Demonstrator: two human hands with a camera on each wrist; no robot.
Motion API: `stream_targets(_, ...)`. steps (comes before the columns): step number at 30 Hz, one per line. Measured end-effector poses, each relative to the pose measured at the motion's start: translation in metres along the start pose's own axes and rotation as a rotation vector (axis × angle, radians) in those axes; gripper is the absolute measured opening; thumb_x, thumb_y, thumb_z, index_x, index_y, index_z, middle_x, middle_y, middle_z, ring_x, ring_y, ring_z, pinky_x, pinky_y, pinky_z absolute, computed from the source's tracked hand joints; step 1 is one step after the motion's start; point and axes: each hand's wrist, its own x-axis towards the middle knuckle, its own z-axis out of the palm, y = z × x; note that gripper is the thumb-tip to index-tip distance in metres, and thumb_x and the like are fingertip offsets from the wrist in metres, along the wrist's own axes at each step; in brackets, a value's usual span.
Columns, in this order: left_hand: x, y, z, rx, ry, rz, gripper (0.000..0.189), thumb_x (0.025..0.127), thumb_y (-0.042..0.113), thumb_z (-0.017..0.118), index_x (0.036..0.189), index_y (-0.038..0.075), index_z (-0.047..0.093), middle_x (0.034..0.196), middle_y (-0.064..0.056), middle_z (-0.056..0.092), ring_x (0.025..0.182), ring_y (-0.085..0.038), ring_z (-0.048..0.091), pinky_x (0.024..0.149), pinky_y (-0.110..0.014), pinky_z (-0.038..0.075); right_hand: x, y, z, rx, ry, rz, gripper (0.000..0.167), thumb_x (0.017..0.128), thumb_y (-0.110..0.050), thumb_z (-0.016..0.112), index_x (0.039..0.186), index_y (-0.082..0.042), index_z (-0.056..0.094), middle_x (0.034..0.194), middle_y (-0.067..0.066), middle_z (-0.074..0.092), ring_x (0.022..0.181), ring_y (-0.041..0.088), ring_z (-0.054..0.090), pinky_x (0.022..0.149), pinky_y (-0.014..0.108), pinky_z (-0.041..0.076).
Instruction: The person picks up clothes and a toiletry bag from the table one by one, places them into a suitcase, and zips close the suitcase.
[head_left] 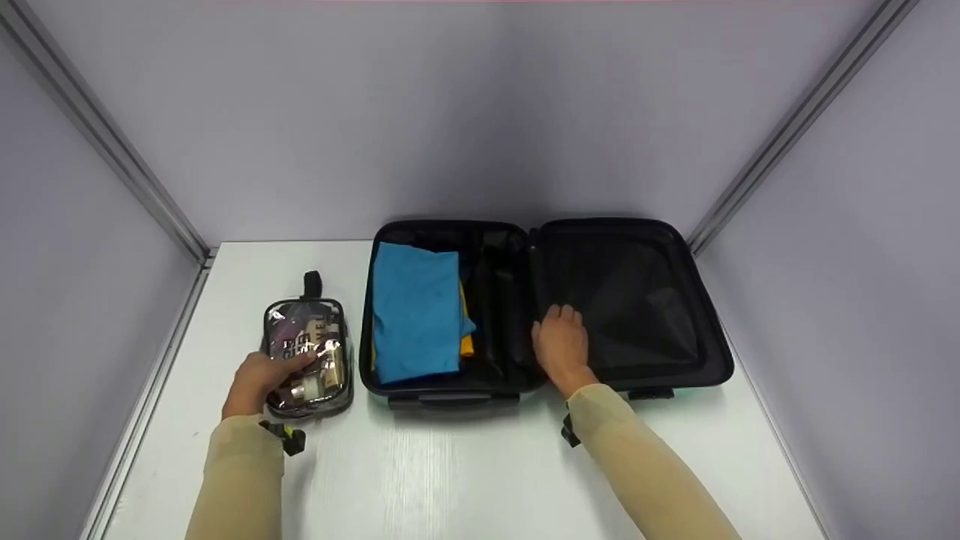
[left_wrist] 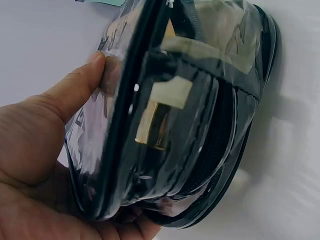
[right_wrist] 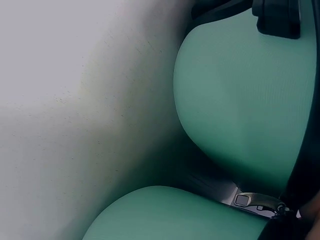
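Observation:
My left hand (head_left: pixel 259 379) grips a clear toiletry bag (head_left: pixel 346 360) with black trim and small bottles inside. In the left wrist view, the thumb lies across its front and the other fingers go underneath; the bag is tilted. An open suitcase (head_left: pixel 727 360), black inside, lies to its right. On the suitcase's left half lies a folded blue garment (head_left: pixel 416 315), with a yellow cloth (head_left: pixel 466 345) peeking out below. My right hand (head_left: pixel 562 346) rests near the hinge side of the right half, fingers loosely bent. The right wrist view shows the mint-green shell (right_wrist: pixel 245 95).
The suitcase stands on a white table (head_left: pixel 420 480) close to the grey back wall (head_left: pixel 465 112). Side walls rise at left and right. A black carry loop (head_left: pixel 312 283) sticks up from the bag. A latch (right_wrist: pixel 257 201) shows between the two shell halves.

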Motion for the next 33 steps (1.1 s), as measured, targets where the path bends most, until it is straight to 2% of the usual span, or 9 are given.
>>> stream_targets(4,-0.001,0.003,0.002,0.022,0.019,-0.009,0.092,0.09,0.065,0.074,0.13,-0.015,0.056,0.105,-0.018,0.066,0.094,-0.027,0.062,0.082,-0.038,0.053,0.001,0.0,0.001,-0.018,0.003,-0.004,0.038,0.106,-0.029,0.064,0.115,0.008,0.064,0.107,0.025,0.063,0.099,0.041,0.062,0.082,0.051,0.059)
stream_targets(8,-0.003,0.008,0.004,-0.021,0.012,-0.02,0.093,0.091,0.063,0.073,0.135,-0.017,0.053,0.116,-0.023,0.065,0.102,-0.029,0.062,0.092,-0.041,0.052,0.001,-0.001,0.0,-0.015,0.0,0.001,0.038,0.106,-0.029,0.064,0.117,0.008,0.064,0.108,0.025,0.063,0.1,0.041,0.062,0.082,0.051,0.059)
stream_targets(12,-0.006,0.012,0.004,-0.037,0.023,-0.018,0.114,0.091,0.062,0.074,0.151,-0.023,0.027,0.137,-0.036,0.053,0.12,-0.039,0.056,0.109,-0.054,0.047,0.002,-0.001,0.001,-0.012,-0.009,-0.001,0.038,0.106,-0.029,0.063,0.118,0.008,0.064,0.109,0.026,0.064,0.1,0.041,0.062,0.082,0.051,0.059)
stream_targets(15,-0.008,0.013,0.002,-0.053,0.013,-0.008,0.123,0.093,0.059,0.073,0.155,-0.023,0.007,0.145,-0.041,0.043,0.13,-0.045,0.05,0.118,-0.058,0.04,0.002,-0.002,0.002,-0.012,-0.013,-0.003,0.038,0.106,-0.029,0.063,0.118,0.008,0.064,0.109,0.025,0.064,0.1,0.041,0.062,0.082,0.05,0.059)
stream_targets(19,-0.011,0.016,0.001,-0.041,0.008,0.012,0.119,0.095,0.058,0.071,0.155,-0.022,0.007,0.145,-0.042,0.042,0.132,-0.049,0.051,0.116,-0.059,0.042,0.003,-0.002,0.003,-0.011,-0.008,-0.004,0.038,0.106,-0.028,0.063,0.118,0.008,0.064,0.109,0.025,0.064,0.1,0.04,0.062,0.082,0.05,0.059)
stream_targets(22,-0.015,0.021,-0.002,0.02,0.054,0.04,0.117,0.095,0.058,0.072,0.154,-0.023,0.011,0.143,-0.045,0.044,0.131,-0.055,0.052,0.11,-0.063,0.045,0.003,-0.003,0.003,-0.007,-0.007,-0.006,0.038,0.106,-0.028,0.064,0.119,0.008,0.064,0.109,0.025,0.064,0.101,0.041,0.062,0.082,0.051,0.059)
stream_targets(27,-0.027,0.039,-0.01,0.097,0.149,0.061,0.115,0.094,0.055,0.073,0.154,-0.022,0.015,0.14,-0.047,0.048,0.128,-0.06,0.054,0.105,-0.067,0.047,0.003,-0.005,0.004,-0.013,-0.009,-0.005,0.038,0.106,-0.028,0.064,0.119,0.008,0.064,0.109,0.025,0.063,0.1,0.04,0.062,0.081,0.051,0.059)
stream_targets(33,-0.048,0.066,-0.023,0.084,0.181,0.074,0.116,0.095,0.06,0.07,0.157,-0.019,0.011,0.14,-0.046,0.049,0.128,-0.06,0.054,0.105,-0.067,0.047,0.001,-0.004,0.004,-0.034,0.044,-0.031,0.039,0.105,-0.027,0.067,0.118,0.009,0.064,0.107,0.026,0.064,0.096,0.041,0.063,0.076,0.051,0.059)
